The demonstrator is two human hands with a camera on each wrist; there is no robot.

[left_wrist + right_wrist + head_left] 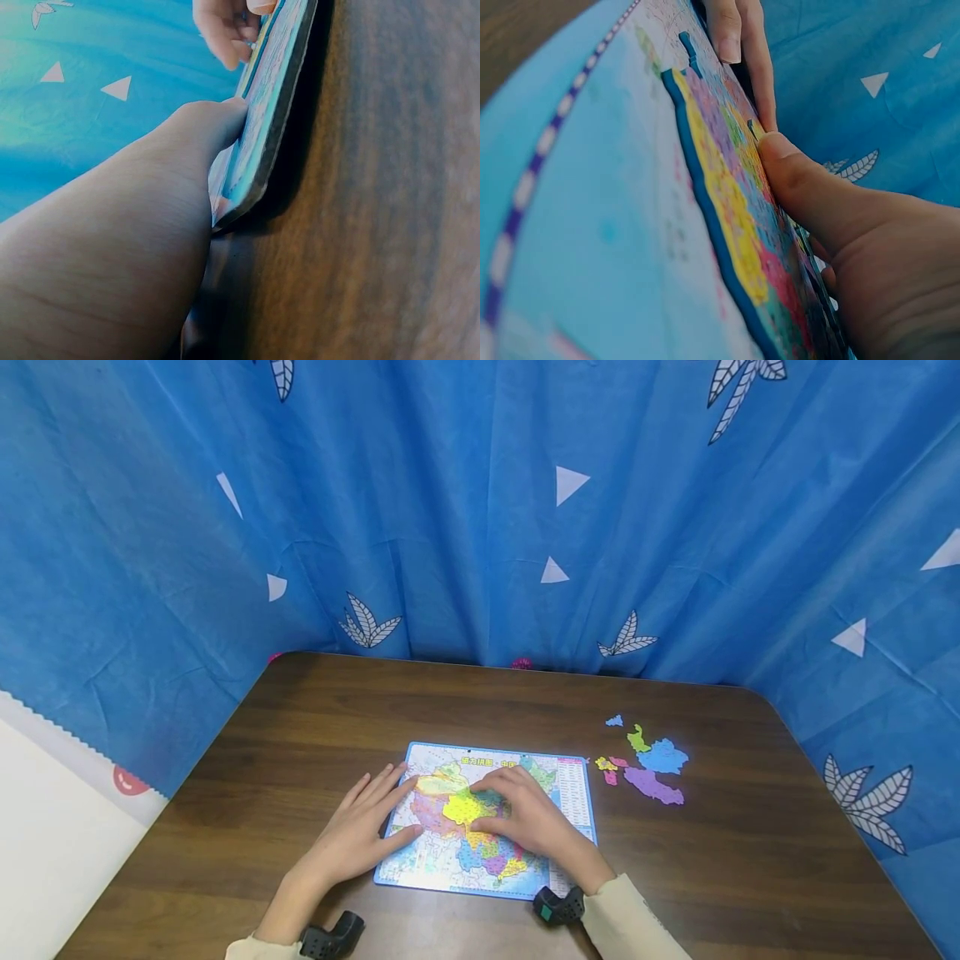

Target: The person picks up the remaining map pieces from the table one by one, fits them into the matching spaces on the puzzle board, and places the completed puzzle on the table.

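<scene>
A map puzzle board [420, 882] with a light-blue border lies on the table, coloured map-shaped pieces set on its middle. My left hand [352, 835] rests at the board's left edge, fingers extended and spread; in the left wrist view its thumb [225, 120] lies on the board's face. Over the middle of the board, my right hand [528, 814] pinches a bright yellow puzzle piece [461, 808] between thumb and fingers at its right side. The right wrist view shows the right thumb [787, 154] bent down onto the pieces, beside a yellow coastal piece [724, 202] with a thick blue edge.
Right of the board lie several loose pieces: a purple piece [652, 785], a blue piece [663, 757], a green piece [638, 739], a small blue piece [614, 721] and a yellow piece [605, 764] by pink ones. A blue curtain [465, 527] hangs behind the brown table [750, 860].
</scene>
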